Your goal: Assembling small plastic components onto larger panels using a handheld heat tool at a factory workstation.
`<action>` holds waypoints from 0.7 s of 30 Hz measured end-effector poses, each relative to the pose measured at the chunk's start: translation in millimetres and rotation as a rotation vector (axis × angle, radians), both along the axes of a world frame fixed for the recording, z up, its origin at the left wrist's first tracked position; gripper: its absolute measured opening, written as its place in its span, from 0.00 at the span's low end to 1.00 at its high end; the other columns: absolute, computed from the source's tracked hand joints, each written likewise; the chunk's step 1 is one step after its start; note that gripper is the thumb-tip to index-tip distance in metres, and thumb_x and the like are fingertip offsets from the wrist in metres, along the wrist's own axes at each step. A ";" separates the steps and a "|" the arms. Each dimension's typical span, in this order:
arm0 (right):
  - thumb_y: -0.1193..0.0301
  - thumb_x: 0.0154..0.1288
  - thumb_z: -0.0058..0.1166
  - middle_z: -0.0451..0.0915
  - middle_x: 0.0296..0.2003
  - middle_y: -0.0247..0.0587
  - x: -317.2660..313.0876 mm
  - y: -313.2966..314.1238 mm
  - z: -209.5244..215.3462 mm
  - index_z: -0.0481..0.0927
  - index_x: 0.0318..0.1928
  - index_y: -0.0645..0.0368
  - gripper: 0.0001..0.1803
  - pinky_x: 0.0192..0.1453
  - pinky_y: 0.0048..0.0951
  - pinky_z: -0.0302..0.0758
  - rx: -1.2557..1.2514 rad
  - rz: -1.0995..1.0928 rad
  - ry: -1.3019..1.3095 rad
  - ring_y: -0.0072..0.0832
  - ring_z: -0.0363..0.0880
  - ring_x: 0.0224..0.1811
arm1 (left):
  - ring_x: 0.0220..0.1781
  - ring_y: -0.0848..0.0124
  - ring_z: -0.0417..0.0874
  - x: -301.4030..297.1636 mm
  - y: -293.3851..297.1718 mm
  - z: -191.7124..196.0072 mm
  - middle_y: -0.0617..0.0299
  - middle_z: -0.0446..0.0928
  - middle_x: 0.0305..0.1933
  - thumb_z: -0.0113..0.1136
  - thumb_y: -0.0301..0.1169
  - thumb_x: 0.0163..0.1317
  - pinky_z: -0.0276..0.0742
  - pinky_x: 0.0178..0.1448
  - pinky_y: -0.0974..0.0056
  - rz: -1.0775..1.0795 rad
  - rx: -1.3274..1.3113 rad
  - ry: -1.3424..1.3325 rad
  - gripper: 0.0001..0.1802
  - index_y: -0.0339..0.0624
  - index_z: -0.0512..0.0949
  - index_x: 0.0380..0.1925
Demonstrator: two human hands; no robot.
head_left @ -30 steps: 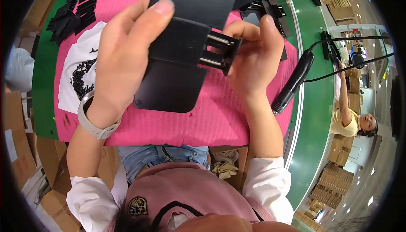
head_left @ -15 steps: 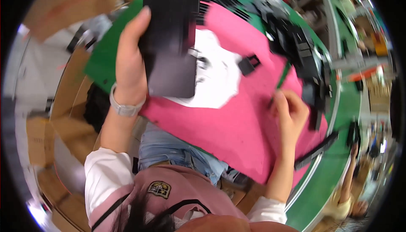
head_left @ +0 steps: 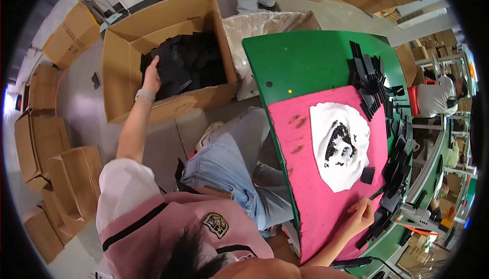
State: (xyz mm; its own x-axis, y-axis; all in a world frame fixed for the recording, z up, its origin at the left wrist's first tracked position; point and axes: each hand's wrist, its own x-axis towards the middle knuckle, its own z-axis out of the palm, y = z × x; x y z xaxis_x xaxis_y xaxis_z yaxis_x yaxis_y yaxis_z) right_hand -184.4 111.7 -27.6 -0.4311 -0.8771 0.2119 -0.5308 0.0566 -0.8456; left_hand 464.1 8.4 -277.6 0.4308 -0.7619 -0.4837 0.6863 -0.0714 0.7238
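Left hand touching flat black pieces

Past the green table's curved left edge lies grey floor; there, the open brown cardboard box contains these pieces, and a plastic-lined carton blocks between. Right hand is curled above the table's pink mat. Both grips I cannot tell.

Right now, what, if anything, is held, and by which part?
Left hand is at black parts in the carton; grip cannot be told. Right hand: also impossible to tell.

The workbench, black parts and cartons show a workshop.
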 end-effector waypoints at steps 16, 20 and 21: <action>0.75 0.60 0.55 0.75 0.17 0.31 2.5 -3.8 -1.2 0.80 0.29 0.65 0.06 0.25 0.18 0.67 0.040 -0.123 0.111 0.13 0.71 0.21 | 0.34 0.66 0.71 -212.3 -6.8 247.8 0.53 0.71 0.35 0.53 0.32 0.62 0.69 0.31 0.64 -0.604 -1.201 -0.390 0.11 0.36 0.67 0.38; 0.76 0.58 0.56 0.75 0.17 0.34 -8.1 -1.7 21.3 0.80 0.28 0.64 0.04 0.24 0.19 0.67 -0.106 -0.142 0.274 0.16 0.73 0.19 | 0.23 0.63 0.77 -298.4 -13.0 331.7 0.58 0.75 0.25 0.55 0.32 0.60 0.70 0.24 0.64 -1.009 -2.022 0.261 0.11 0.44 0.70 0.41; 0.77 0.57 0.56 0.75 0.18 0.35 -13.2 -2.3 27.9 0.79 0.29 0.63 0.03 0.24 0.20 0.68 -0.140 -0.148 0.317 0.18 0.74 0.19 | 0.22 0.65 0.77 -317.4 -13.5 343.5 0.56 0.76 0.25 0.56 0.28 0.58 0.69 0.23 0.67 -1.119 -2.053 0.462 0.09 0.44 0.73 0.40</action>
